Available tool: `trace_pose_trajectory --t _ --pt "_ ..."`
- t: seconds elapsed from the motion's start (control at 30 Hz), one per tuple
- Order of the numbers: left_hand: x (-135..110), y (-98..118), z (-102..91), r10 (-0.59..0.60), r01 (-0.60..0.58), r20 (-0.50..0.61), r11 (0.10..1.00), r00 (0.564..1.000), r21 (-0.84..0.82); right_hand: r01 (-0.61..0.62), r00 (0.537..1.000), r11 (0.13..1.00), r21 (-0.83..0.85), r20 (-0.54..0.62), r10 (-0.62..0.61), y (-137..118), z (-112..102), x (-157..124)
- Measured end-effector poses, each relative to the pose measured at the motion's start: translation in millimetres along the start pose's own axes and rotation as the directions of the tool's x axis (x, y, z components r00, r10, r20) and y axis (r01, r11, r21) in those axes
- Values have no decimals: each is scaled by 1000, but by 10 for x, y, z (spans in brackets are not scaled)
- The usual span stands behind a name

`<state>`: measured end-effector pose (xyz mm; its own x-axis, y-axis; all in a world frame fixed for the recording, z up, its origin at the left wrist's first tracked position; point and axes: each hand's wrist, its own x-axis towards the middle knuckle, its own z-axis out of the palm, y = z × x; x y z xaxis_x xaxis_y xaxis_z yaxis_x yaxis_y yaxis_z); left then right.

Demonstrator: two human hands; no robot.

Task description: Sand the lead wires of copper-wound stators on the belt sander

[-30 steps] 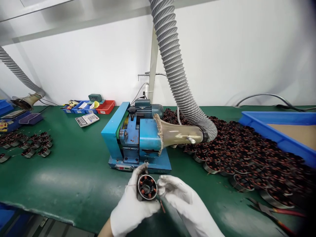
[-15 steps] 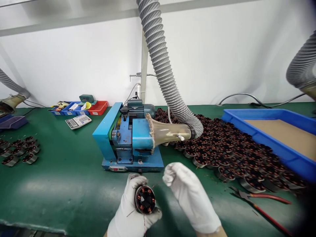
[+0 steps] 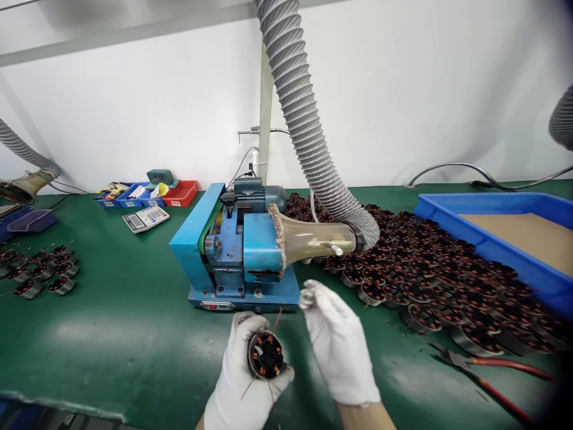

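A motor stator (image 3: 265,356), a round metal ring with black insulation and copper windings, is gripped in my white-gloved left hand (image 3: 239,376). Its open face is turned up toward me. One copper-coloured wire end sticks up from its upper right side, and thin wires hang below it over the glove. To the right, apart from the stator, my gloved right hand (image 3: 338,340) is raised with fingertips pressed together. Whatever may be between those fingertips is too small to make out. Just beyond both hands stands a blue belt-driven machine (image 3: 262,245) with a motor.
A grey hose (image 3: 304,119) joins the machine's clear funnel (image 3: 313,242). Many stators (image 3: 403,269) cover the bench at right, beside a blue tray (image 3: 505,263) and red-handled cutters (image 3: 474,361). More stators (image 3: 62,285), a calculator (image 3: 145,219) and small bins (image 3: 181,193) lie left.
My right hand has risen slightly, its fingertips still together. The wire end at the stator's upper right now stands out more clearly. The whole view has shifted a little.
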<state>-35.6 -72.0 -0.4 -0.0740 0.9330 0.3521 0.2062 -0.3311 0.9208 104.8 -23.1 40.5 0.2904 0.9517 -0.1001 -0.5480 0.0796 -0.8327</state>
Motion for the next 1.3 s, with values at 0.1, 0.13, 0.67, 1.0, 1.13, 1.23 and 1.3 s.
trace_pose_trajectory --t 0.1,0.13,0.67,1.0,1.13,1.23,1.3 --pt "108 -44 106 -198 191 -55 975 979 -109 44 971 961 -272 236 22 181 38 -73" --pt "161 -69 158 -246 230 -85 959 966 -165 81 956 940 -332 293 21 245 66 -89" --pt "665 -149 511 -358 281 -206 903 911 -326 113 979 927 -358 200 -42 464 168 304" --pt "229 -36 187 -485 397 64 625 872 -672 424 888 763 -488 390 -245 473 -138 -167" --pt "153 57 -85 -436 449 360 118 825 -886 437 875 748 -500 429 -225 445 -247 -240" --pt "171 131 -213 -304 461 485 -150 820 -874 344 905 762 -548 411 -112 479 -287 -196" --pt "174 139 -278 -293 474 503 -168 813 -864 235 940 771 -593 341 -24 520 -340 -161"
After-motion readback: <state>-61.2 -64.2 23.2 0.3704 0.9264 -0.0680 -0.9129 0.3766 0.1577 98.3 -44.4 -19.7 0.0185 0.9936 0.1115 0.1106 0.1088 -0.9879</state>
